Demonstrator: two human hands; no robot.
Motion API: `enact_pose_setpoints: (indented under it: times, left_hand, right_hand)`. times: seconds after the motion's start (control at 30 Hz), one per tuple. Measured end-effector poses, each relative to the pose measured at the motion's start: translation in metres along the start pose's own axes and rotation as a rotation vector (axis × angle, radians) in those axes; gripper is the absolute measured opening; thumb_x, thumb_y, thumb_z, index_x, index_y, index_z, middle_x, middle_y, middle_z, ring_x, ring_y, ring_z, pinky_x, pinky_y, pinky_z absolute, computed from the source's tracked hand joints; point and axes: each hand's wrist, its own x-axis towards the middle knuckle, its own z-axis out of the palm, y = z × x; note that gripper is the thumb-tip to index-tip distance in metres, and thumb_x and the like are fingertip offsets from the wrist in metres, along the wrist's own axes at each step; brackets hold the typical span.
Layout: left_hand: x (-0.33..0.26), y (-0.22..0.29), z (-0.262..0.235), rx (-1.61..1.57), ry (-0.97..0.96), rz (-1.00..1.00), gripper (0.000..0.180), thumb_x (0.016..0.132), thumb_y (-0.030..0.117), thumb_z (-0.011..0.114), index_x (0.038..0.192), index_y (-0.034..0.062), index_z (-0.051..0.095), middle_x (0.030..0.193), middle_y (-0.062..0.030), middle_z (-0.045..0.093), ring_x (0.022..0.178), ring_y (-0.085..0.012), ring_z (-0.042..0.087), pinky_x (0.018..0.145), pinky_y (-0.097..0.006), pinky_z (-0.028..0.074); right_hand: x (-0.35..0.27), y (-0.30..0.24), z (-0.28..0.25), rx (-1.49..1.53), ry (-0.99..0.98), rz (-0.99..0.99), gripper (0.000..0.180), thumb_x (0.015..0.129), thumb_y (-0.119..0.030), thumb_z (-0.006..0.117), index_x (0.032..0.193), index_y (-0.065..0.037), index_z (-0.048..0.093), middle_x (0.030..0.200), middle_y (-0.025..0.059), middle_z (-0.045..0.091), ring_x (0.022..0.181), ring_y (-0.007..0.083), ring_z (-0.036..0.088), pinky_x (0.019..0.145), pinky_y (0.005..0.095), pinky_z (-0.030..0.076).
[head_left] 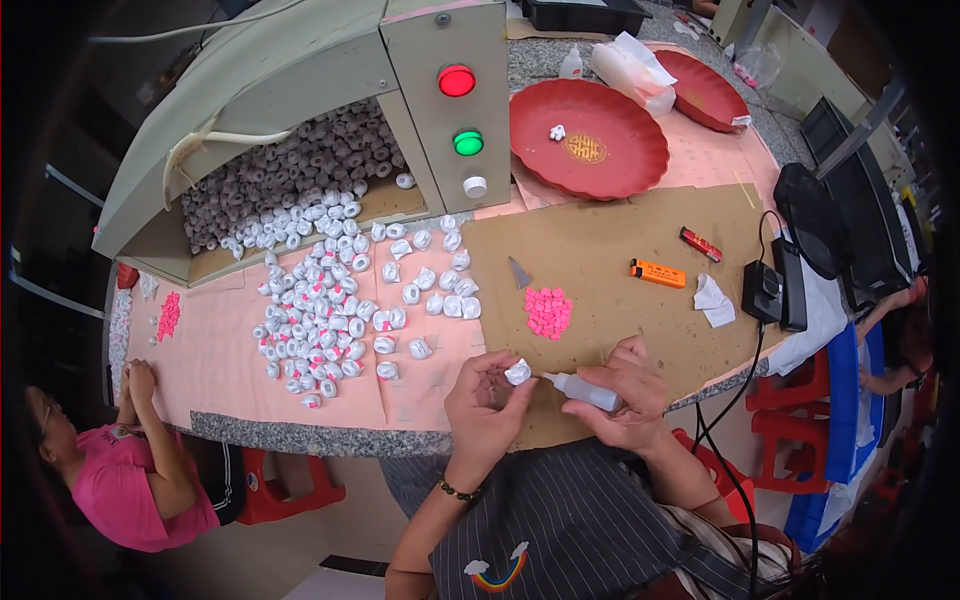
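Near the table's front edge, my left hand [484, 402] pinches a small white rounded piece [517, 373] between thumb and fingers. My right hand [634, 396] grips a translucent squeeze bottle [584, 391], tipped on its side. Its thin nozzle points left at the white piece; whether the two touch, I cannot tell. Just beyond my hands, a heap of small pink pieces [548, 313] lies on a brown cardboard sheet [620, 225]. To the left, many similar white pieces [318, 312] are spread over pink paper, some showing pink spots.
A grey machine [445, 150] stands at the back left, its opening full of white and greyish pieces. Red trays [625, 150] sit at the back. An orange box [657, 273], a red battery-like cylinder [700, 244] and a black power adapter [765, 290] lie right. Another person [135, 480] sits left.
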Motion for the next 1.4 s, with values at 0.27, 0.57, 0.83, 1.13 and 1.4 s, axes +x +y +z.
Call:
enact_pose_setpoints:
  times: [0.27, 0.57, 0.83, 1.13, 1.4]
  left_hand:
    - [0.0, 0.0, 0.0, 0.012, -0.009, 0.01, 0.044, 0.074, -0.014, 0.069, 0.112, -0.0031, 0.05, 0.104, -0.0079, 0.059, 0.088, -0.0079, 0.056, 0.074, -0.019, 0.045]
    - [0.0, 0.001, 0.0, -0.018, -0.012, -0.028, 0.043, 0.074, -0.014, 0.068, 0.112, -0.0031, 0.05, 0.103, -0.0076, 0.059, 0.088, -0.0082, 0.056, 0.075, -0.02, 0.045]
    - [0.001, 0.001, 0.001, 0.028, -0.006, 0.021, 0.043, 0.075, -0.014, 0.068, 0.112, -0.0028, 0.05, 0.103, -0.0076, 0.059, 0.087, -0.0091, 0.056, 0.075, -0.021, 0.047]
    - [-0.002, -0.002, 0.0, 0.021, -0.002, -0.015, 0.041, 0.075, -0.013, 0.068, 0.111, -0.0026, 0.051, 0.102, -0.0075, 0.059, 0.087, -0.0093, 0.056, 0.077, -0.021, 0.047]
    - [0.007, 0.003, -0.001, -0.022, 0.004, -0.007, 0.039, 0.075, -0.014, 0.067, 0.11, -0.0036, 0.051, 0.103, -0.0083, 0.059, 0.086, -0.0091, 0.057, 0.073, -0.021, 0.048]
  right_hand:
    - [-0.002, -0.001, 0.0, -0.01, 0.008, 0.01, 0.035, 0.061, -0.017, 0.084, 0.087, -0.002, 0.066, 0.06, 0.0039, 0.051, 0.053, 0.0182, 0.045, 0.064, 0.0327, 0.033]
    - [-0.002, -0.001, 0.0, -0.02, 0.011, 0.008, 0.035, 0.061, -0.018, 0.085, 0.085, -0.001, 0.066, 0.059, 0.0039, 0.05, 0.052, 0.0181, 0.044, 0.064, 0.0325, 0.033]
    - [-0.001, -0.001, -0.001, -0.021, 0.008, 0.001, 0.035, 0.062, -0.019, 0.084, 0.084, -0.001, 0.065, 0.058, 0.0046, 0.051, 0.051, 0.0184, 0.045, 0.063, 0.0324, 0.033]
    - [-0.002, -0.006, -0.004, -0.049, -0.05, 0.024, 0.036, 0.059, -0.018, 0.085, 0.084, -0.002, 0.065, 0.062, 0.0063, 0.058, 0.055, 0.021, 0.053, 0.064, 0.0329, 0.037]
    - [-0.014, 0.013, 0.004, 0.13, 0.063, 0.152, 0.031, 0.066, -0.013, 0.081, 0.088, 0.001, 0.064, 0.066, 0.0068, 0.06, 0.054, 0.0172, 0.048, 0.065, 0.0314, 0.038]
